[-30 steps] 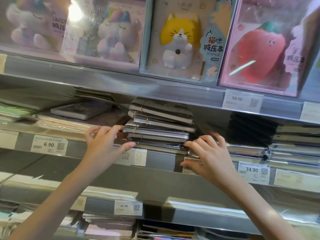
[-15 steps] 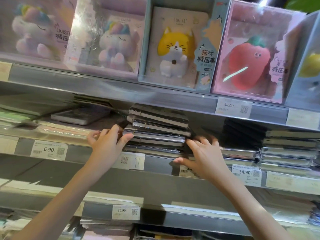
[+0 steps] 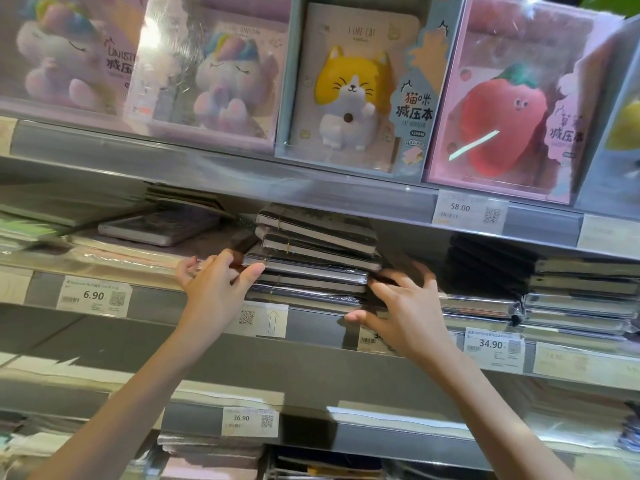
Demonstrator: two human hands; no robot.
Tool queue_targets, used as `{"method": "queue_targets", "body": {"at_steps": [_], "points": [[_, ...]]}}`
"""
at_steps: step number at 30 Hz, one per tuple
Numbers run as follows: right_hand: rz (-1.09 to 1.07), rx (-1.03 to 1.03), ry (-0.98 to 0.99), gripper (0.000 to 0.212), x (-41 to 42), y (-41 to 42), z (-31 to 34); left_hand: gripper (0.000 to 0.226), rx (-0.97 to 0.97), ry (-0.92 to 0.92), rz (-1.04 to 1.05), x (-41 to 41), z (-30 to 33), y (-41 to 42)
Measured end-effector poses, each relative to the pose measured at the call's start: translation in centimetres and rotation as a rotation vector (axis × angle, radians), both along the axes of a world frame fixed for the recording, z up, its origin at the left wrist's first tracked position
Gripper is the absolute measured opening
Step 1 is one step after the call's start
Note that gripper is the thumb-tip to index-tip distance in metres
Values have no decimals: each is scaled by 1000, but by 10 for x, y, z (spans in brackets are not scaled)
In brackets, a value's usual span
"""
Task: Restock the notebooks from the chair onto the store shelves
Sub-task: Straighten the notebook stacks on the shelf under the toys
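Head view: a stack of dark notebooks [image 3: 311, 261] sits on the middle shelf [image 3: 311, 327], between flat wrapped stock at left and another dark pile [image 3: 571, 292] at right. The left hand [image 3: 214, 289] presses its left edge, fingers spread, thumb on a cover; the right hand [image 3: 405, 310] touches the right end, fingers straight and blurred. The books lie skewed, so an uneven push could slide the glossy top ones off

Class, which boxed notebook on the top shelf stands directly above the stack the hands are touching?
The cat box: yellow and white, between the unicorn box and strawberry box.
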State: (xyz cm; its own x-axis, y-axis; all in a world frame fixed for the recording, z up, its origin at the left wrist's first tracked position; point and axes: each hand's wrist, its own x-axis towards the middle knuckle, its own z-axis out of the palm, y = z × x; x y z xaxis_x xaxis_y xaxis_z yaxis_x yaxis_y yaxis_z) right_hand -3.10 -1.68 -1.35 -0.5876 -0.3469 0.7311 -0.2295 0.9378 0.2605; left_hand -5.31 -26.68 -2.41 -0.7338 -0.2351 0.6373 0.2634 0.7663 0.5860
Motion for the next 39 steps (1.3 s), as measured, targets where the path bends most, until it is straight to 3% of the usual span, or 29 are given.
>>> {"method": "queue_targets", "body": {"at_steps": [7,11,20,28,34,39], "points": [[218,-87,269,62,-16,6,-18,23,209,33,-115,4,-7,-3],[320,-152,393,54,-22,8,-28,28,233,59,-131,8,-7,-3],[300,-153,403,60,-19,6,-31,40,28,102,-88,9,-5,-4],[164,-33,463,49,-15,11,-31,43,-71,123,26,3,-5,-3],[65,-116,428,66,-10,7,-35,58,-144,89,77,0,-5,-2],[17,-156,381,74,-9,4,-36,49,-142,47,31,1,-3,-2]]}}
